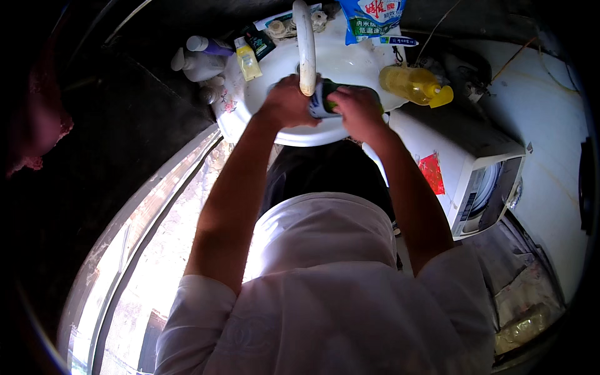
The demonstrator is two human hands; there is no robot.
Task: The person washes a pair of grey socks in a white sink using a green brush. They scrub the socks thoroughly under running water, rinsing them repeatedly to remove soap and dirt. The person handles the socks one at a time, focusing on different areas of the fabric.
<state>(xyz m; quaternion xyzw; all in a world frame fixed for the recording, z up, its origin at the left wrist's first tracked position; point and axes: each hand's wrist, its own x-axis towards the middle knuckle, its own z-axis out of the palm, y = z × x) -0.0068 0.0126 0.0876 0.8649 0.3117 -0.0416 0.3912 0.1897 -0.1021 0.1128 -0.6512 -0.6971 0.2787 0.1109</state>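
Observation:
Over the front of a white washbasin (300, 139), both hands are on a plastic bottle (323, 101) that lies sideways, with a dark green part and a pale labelled part. My left hand (291, 101) grips its left end, just beside the tip of a white curved faucet spout (307, 51). My right hand (357, 110) rests on the green side, its fingers curled against the surface. The hands and the spout hide parts of the bottle, and some blur hides its exact shape.
A yellow liquid bottle (408, 86) lies on the basin's right rim, below a blue detergent bag (375, 18). At the left rim are a yellow tube (248, 58), a purple bottle (211, 46) and a white spray bottle (201, 64). A white washing machine (436, 154) stands right.

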